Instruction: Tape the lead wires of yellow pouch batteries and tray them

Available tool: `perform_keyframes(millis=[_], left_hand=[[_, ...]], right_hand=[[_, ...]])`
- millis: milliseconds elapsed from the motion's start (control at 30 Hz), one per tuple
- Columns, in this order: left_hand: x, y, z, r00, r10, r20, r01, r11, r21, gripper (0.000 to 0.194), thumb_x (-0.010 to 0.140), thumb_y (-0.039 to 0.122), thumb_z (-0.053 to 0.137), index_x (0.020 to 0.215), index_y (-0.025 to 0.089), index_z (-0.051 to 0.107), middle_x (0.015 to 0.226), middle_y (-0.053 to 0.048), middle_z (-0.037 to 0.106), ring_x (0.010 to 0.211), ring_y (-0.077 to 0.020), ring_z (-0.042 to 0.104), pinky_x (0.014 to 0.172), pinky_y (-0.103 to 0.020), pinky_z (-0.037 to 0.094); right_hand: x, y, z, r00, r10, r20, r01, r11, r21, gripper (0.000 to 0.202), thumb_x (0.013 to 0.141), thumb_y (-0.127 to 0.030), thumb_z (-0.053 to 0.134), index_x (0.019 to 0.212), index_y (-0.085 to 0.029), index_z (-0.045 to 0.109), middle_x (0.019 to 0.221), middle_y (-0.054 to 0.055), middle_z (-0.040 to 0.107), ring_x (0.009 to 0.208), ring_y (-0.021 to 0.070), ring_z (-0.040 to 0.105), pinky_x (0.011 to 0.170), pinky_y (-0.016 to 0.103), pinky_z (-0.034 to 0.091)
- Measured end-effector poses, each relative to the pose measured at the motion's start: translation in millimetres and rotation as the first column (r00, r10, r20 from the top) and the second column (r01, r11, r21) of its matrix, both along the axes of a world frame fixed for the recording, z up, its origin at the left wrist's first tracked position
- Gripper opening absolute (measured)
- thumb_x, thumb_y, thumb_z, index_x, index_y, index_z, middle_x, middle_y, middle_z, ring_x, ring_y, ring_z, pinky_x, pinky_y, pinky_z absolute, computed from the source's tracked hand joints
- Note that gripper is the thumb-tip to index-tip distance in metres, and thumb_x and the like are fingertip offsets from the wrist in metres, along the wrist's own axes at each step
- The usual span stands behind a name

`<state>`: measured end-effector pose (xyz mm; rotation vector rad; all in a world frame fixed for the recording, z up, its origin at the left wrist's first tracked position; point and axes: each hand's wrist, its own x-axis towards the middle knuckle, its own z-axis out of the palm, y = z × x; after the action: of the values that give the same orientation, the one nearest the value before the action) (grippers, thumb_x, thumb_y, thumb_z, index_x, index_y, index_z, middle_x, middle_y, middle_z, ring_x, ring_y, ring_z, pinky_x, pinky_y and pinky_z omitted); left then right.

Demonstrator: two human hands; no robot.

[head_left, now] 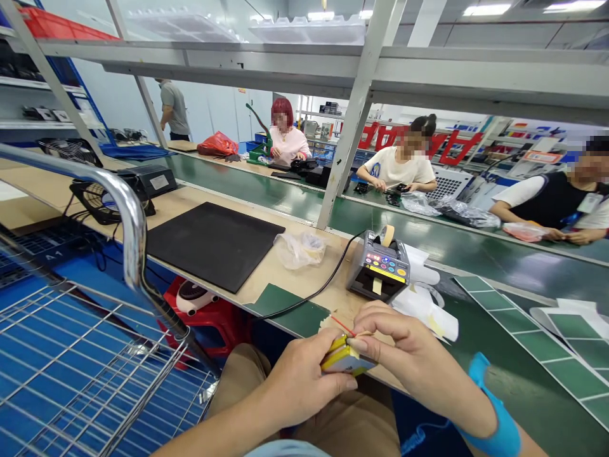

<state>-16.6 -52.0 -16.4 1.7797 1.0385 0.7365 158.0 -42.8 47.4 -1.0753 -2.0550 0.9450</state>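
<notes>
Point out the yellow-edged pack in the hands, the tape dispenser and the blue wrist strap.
Yellow-edged pack (346,363): head view, on its greyish side.
Tape dispenser (379,264): head view, on its front button panel.
Blue wrist strap (503,424): head view, on its band.

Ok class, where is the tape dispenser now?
The tape dispenser stands right of centre in the head view, on the bench beyond the right hand, beside white paper.

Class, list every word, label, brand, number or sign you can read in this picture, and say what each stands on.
"A1": on the dark surface low at the left.
Too small or blurred to read:
the lit display on the tape dispenser;
any print on the held yellow-edged pack;
the pale label on the black box;
the badge on the person at far right;
the orange-and-white sign behind.
</notes>
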Motion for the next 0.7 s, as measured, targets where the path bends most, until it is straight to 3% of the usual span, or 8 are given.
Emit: perform_keyframes(millis=[167,267,333,400,433,500,567,700], left_hand=[[2,-3,-0.3,0.999,0.027,0.025,-0.027,1.000,-0.006,0.030,0.069,0.019,0.072,0.095,0.021,0.058,0.076,0.007,0.059,0.067,-0.0118,0.048,0.061,-0.018,0.036],[3,-4,-2.0,0.997,0.025,0.068,-0.024,1.000,-0.012,0.027,0.069,0.018,0.072,0.093,0.020,0.058,0.075,0.006,0.057,0.067,-0.0113,0.046,0.061,-0.018,0.036],[4,-3,-2.7,0.992,0.025,0.123,-0.020,0.999,-0.045,0.030,0.069,0.018,0.072,0.095,0.019,0.059,0.078,0.005,0.059,0.069,-0.0119,0.048,0.063,-0.018,0.038],[4,-2,-2.8,0.977,0.036,0.209,-0.012,0.993,-0.116,0.035,0.068,0.016,0.072,0.101,0.020,0.060,0.084,0.004,0.062,0.073,-0.0128,0.051,0.066,-0.019,0.040],[5,-2,-2.7,0.966,0.046,0.255,-0.008,0.989,-0.150,0.038,0.068,0.016,0.072,0.104,0.021,0.060,0.088,0.004,0.063,0.076,-0.0134,0.053,0.068,-0.019,0.041],[5,-1,-2.4,0.943,0.062,0.326,0.001,0.982,-0.189,0.041,0.069,0.014,0.072,0.107,0.021,0.059,0.092,0.003,0.065,0.080,-0.0144,0.055,0.072,-0.020,0.043],[5,-1,-1.9,0.935,0.062,0.349,0.002,0.984,-0.178,0.040,0.069,0.015,0.071,0.107,0.020,0.059,0.092,0.003,0.065,0.080,-0.0145,0.056,0.072,-0.020,0.043],[6,-2,-0.1,0.967,0.067,0.247,-0.048,0.995,-0.083,0.035,0.071,0.020,0.072,0.103,0.020,0.060,0.085,0.004,0.063,0.074,-0.0133,0.053,0.066,-0.020,0.042]], right_hand=[[-5,-12,-10.9,0.991,-0.101,0.083,0.064,0.928,0.367,0.017,0.091,-0.015,0.046,0.076,-0.018,0.054,0.073,0.001,0.055,0.077,0.0156,0.050,0.070,0.032,0.039],[-6,-14,-13.9,0.985,-0.117,0.124,0.055,0.907,0.417,0.017,0.092,-0.014,0.045,0.078,-0.019,0.054,0.073,0.001,0.056,0.077,0.0153,0.051,0.073,0.032,0.039],[-3,-15,-14.3,0.966,-0.176,0.189,0.073,0.888,0.454,0.007,0.091,-0.020,0.050,0.090,-0.020,0.057,0.085,0.002,0.060,0.086,0.0173,0.053,0.077,0.033,0.039],[2,-16,-14.4,0.925,-0.305,0.228,0.131,0.817,0.562,0.029,0.089,-0.029,0.055,0.115,-0.017,0.052,0.105,0.008,0.061,0.100,0.0221,0.052,0.083,0.036,0.039],[4,-18,-14.3,0.903,-0.376,0.209,0.165,0.752,0.639,0.040,0.088,-0.031,0.057,0.123,-0.015,0.047,0.112,0.011,0.059,0.104,0.0243,0.050,0.085,0.038,0.039],[6,-22,-13.8,0.879,-0.462,0.118,0.211,0.599,0.772,0.037,0.086,-0.025,0.059,0.121,-0.015,0.050,0.107,0.011,0.061,0.099,0.0256,0.052,0.084,0.040,0.038],[5,-28,-13.1,0.892,-0.446,0.074,0.181,0.504,0.844,0.024,0.082,-0.012,0.060,0.105,-0.019,0.060,0.088,0.007,0.064,0.086,0.0230,0.053,0.080,0.040,0.037],[-3,-32,-14.2,0.915,-0.380,0.137,0.076,0.494,0.866,0.022,0.080,-0.006,0.058,0.098,-0.016,0.063,0.074,0.006,0.065,0.076,0.0211,0.052,0.073,0.038,0.035]])
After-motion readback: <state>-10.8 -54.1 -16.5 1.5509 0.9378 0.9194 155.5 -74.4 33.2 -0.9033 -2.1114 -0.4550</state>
